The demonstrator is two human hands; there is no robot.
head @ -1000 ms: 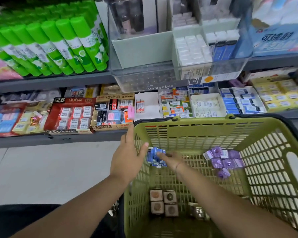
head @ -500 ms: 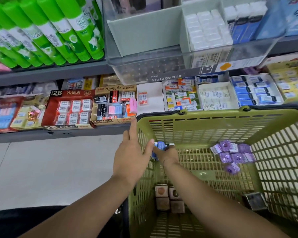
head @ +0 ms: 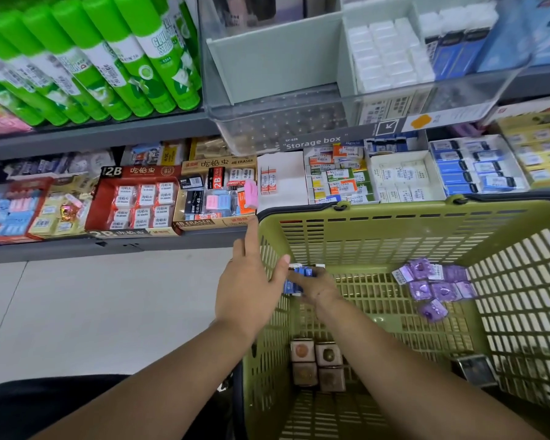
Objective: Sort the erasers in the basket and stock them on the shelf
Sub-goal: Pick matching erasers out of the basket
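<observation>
Inside the basket [head: 394, 211], right hand [head: 318, 285] still grasps blue erasers [head: 302, 270]; left hand [head: 251, 284] stays released.

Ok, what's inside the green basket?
In it: blue erasers in the grip of the right hand, far left corner; purple packets to the right; four brown cubes nearer. The hand covers part of the blue ones; their count is unclear.

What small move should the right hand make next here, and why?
Probably lift the blue erasers up out of the basket. The right hand seems to grip them in the far left corner. The left hand rests open against the basket wall. Similar blue packs fill a shelf tray just beyond the rim, to the right.
</observation>
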